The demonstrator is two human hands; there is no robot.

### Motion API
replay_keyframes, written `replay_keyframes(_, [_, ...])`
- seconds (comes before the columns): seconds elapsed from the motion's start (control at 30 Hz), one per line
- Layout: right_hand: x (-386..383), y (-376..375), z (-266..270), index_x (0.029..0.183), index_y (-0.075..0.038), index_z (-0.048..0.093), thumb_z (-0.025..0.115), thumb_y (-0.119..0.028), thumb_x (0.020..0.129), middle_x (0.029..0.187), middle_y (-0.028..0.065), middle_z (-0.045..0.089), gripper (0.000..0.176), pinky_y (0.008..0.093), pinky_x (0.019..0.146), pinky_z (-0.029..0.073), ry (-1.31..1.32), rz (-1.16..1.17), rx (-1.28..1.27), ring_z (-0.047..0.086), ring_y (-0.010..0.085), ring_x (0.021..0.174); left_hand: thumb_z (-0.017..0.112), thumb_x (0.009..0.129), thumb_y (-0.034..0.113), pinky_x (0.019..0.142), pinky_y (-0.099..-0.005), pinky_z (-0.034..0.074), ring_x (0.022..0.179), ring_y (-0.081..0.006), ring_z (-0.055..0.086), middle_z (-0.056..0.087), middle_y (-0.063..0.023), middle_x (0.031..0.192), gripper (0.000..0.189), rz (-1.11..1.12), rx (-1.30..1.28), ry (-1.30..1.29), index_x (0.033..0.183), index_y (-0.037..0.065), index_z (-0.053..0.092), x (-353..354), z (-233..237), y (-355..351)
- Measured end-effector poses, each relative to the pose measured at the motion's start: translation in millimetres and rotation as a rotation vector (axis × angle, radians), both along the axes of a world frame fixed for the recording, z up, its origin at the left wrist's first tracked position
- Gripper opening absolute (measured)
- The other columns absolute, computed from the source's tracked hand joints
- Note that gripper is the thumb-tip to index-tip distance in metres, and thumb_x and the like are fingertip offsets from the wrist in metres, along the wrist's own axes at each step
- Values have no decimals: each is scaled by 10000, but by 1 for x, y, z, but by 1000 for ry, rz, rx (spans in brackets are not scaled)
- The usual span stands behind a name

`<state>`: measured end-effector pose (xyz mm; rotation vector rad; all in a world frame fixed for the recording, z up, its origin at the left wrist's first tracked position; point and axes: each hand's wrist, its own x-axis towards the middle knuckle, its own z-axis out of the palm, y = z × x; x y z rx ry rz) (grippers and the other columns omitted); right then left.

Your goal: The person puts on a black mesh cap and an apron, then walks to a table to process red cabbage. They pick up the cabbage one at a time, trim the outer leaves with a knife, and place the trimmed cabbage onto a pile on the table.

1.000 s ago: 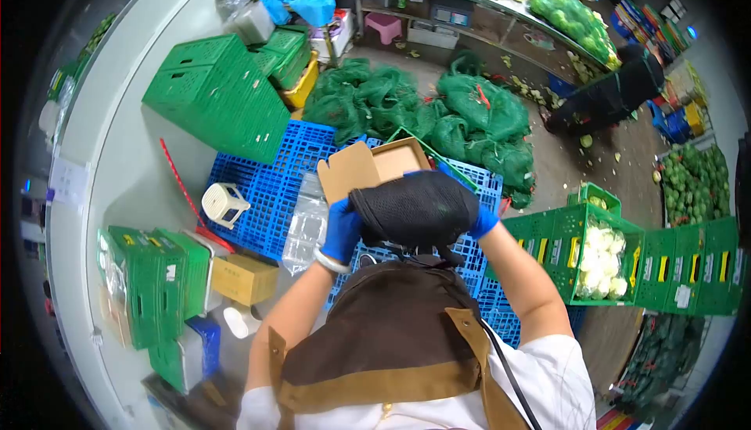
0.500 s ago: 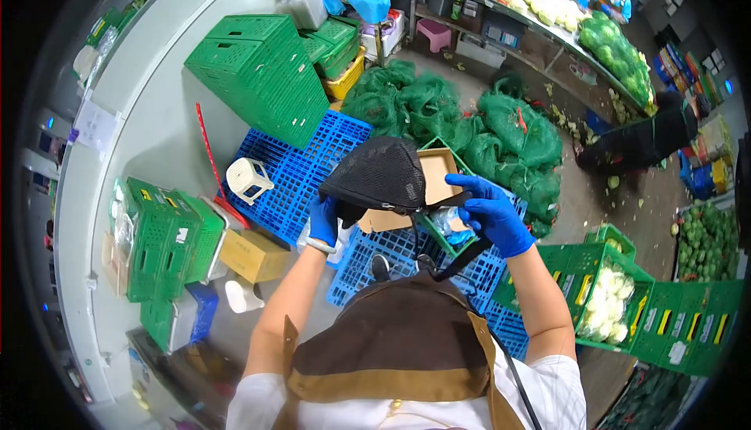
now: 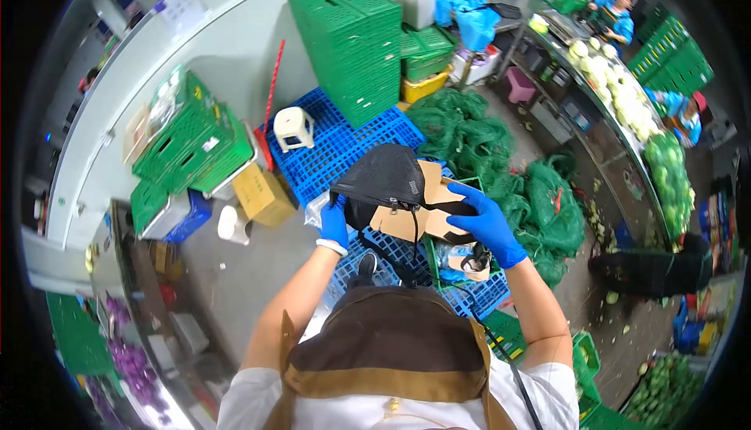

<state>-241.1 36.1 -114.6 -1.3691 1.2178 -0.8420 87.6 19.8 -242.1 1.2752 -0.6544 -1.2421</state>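
Two-handed hold above the blue pallet [image 3: 332, 144]: my left hand [image 3: 335, 225] closes its fingers on the black mesh bag [image 3: 379, 176], my right hand [image 3: 486, 223] curls its fingers over the cardboard box [image 3: 403, 220], and I judge the next move calls for keeping both grips firm.

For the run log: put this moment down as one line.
left hand: grips black mesh bag | right hand: laid on cardboard box, grip unclear | underneath: blue pallet
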Motion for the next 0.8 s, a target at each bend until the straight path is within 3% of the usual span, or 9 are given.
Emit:
replay_keyframes(0.03, [3,0,-1,1363,-52,542,769,-48,811,1174,86,665,597,321,884,549,-26,24,139,652,150,1039,599,1002,309,907,-329,485,996,-166,616,690,-82,1136,413,52,4,-12,1243,-25,631,4,-3,1])
replay_keyframes(0.13, [12,-6,-24,1305,-66,587,840,-384,745,1189,176,679,692,368,916,528,435,164,-115,676,265,1080,600,992,196,874,-331,493,951,-166,622,699,-81,1092,300,126,-52,-157,1202,-8,660,14,-10,11])
replay_keyframes(0.23, [25,-7,-56,1202,-60,652,825,-454,735,1058,149,721,635,377,864,544,504,244,-148,706,286,966,596,972,120,835,-322,496,914,-161,620,706,-82,1042,238,212,22,-334,1155,-4,684,20,-4,22])
replay_keyframes(0.43, [56,-1,-98,976,-25,728,847,-409,738,938,129,735,468,367,820,544,524,512,-165,711,257,911,601,928,69,827,-330,510,909,-175,653,735,-122,984,227,223,-39,-567,1109,-25,700,26,30,46])
replay_keyframes(0.47, [61,3,-115,897,-31,722,809,-509,735,882,153,714,512,394,765,531,447,513,-249,690,300,817,601,919,58,828,-334,514,912,-187,668,741,-131,985,230,204,-16,-611,1110,-17,704,28,35,50])
replay_keyframes(0.57, [78,9,-124,906,-23,724,792,-501,765,874,169,707,503,381,774,527,222,542,-128,689,276,815,586,890,21,828,-347,523,926,-242,701,748,-149,993,266,129,-110,-750,1122,23,714,45,34,48])
replay_keyframes(0.6, [84,12,-124,905,1,717,778,-375,843,858,91,713,386,344,777,526,-1,489,-12,664,184,804,540,863,-36,870,-342,518,977,-272,700,740,-151,1033,338,75,-101,-756,1128,61,725,46,46,49])
replay_keyframes(0.7, [85,4,-113,925,-18,720,715,-484,846,893,183,710,473,385,783,524,196,539,-30,688,297,820,509,839,-88,915,-333,507,1041,-250,680,728,-135,1095,403,-69,-263,-728,1134,75,730,54,66,45])
replay_keyframes(0.8, [65,-17,-95,952,-78,735,613,-359,882,910,153,717,314,454,795,524,511,476,-308,685,345,877,496,809,-146,962,-327,497,1067,-228,658,712,-114,1137,444,-268,-391,-872,1136,44,727,58,96,47])
